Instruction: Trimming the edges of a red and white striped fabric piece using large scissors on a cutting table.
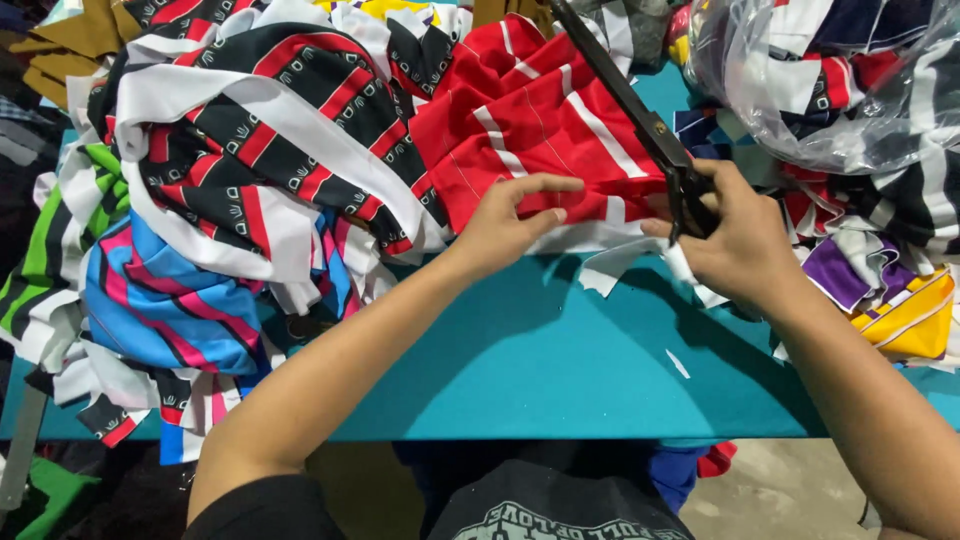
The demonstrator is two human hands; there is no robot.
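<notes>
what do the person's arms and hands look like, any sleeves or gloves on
Both hands are bare: no gloves, rings or watch show on the left hand or the right hand. Both forearms are uncovered up to the frame edge. Only near the left shoulder does a dark short sleeve show. The right arm's upper part is out of view.

Scissors [640, 115] tips cut off by top edge; handles hidden in right hand [740, 245].

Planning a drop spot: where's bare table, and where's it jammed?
Bare teal table along the near edge, between the left hand and right hand with scissors. Crowded: striped fabric pile left, red cloth ahead, bagged scraps right.
</notes>
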